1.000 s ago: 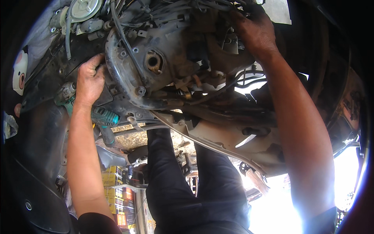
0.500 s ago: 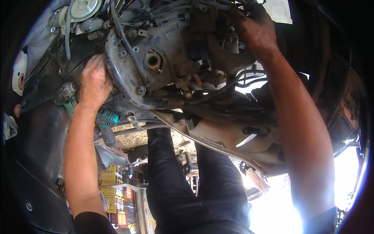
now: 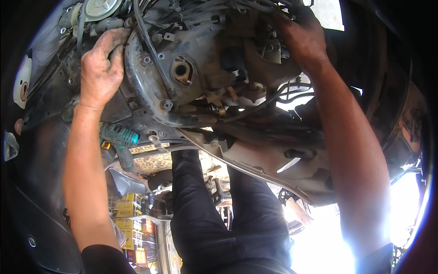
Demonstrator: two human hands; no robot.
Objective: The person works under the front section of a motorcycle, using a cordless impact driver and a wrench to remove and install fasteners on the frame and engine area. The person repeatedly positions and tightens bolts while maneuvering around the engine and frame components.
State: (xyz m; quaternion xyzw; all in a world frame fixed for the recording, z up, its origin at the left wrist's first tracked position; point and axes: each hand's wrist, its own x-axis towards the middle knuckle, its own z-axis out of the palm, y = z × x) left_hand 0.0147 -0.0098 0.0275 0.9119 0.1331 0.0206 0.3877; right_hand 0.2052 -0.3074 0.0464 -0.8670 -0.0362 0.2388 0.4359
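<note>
Above printed boxes (image 3: 129, 206), my left hand (image 3: 101, 68) half-curls at the tube's (image 3: 132, 76) edge; I can't tell its grip or my right hand's (image 3: 305, 42).

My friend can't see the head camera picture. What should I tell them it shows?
A person's left hand is at the curved metal tube of a dusty machine, the right hand near dark cables. A teal drill shows below the left hand, with yellow boxes farther down.
</note>
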